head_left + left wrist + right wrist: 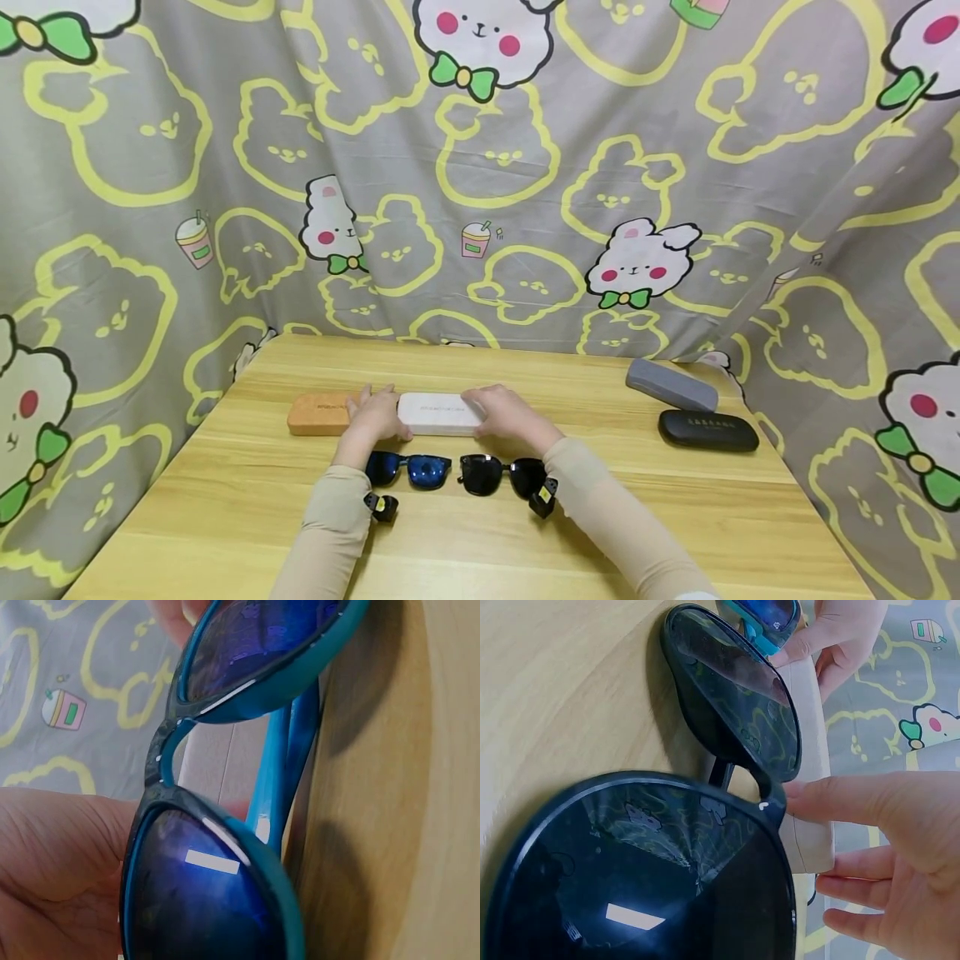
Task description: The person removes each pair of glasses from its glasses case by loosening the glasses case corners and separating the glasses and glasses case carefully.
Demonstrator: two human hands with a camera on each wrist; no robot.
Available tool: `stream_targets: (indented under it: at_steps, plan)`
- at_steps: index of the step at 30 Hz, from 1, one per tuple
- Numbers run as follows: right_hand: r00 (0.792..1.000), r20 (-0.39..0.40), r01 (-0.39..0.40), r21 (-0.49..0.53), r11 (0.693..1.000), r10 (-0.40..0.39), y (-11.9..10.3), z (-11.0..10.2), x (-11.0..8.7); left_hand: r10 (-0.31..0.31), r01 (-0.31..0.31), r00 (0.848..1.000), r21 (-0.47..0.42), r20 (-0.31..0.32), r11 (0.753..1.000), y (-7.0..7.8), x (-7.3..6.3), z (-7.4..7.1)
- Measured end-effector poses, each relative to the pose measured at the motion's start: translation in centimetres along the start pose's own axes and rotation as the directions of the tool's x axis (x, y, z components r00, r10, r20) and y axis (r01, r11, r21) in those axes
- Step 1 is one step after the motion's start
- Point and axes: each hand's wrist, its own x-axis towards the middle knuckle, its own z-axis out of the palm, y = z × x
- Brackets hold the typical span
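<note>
A white glasses case (441, 408) lies between the two hands on the wooden table. My right hand (506, 417) grips its right end, the thumb along the front side and the other fingers around the end and back. At its left end, my left hand (377, 417) holds it with the thumb at the front corner, overlapping the orange glasses case (315, 415) beside it. Blue-lensed sunglasses (426, 472) lie in front of the left hand, teal-framed in the left wrist view. Black sunglasses (482, 475) lie in front of the right hand and partly hide the white case (810, 847) in the right wrist view.
To the right on the table (600, 533), a grey-blue glasses case (671, 385) lies behind a black glasses case (708, 431). A patterned curtain (525, 208) hangs around the back and sides of the table.
</note>
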Motion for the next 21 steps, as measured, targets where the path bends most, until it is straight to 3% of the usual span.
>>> stream_targets:
  at_steps: [7, 21]
  plan:
    - [1.0, 0.014, -0.011, 0.039, 0.999, 0.01, -0.2, -0.2, -0.3, -0.017, 0.017, 1.0, 0.016, 0.007, 1.0, 0.2, -0.1, 0.0]
    - [0.998, 0.042, -0.052, 0.174, 0.983, 0.046, 0.4, -1.0, -2.2, 0.002, -0.001, 1.0, -0.051, 0.021, 0.999, -0.2, -0.8, -1.0]
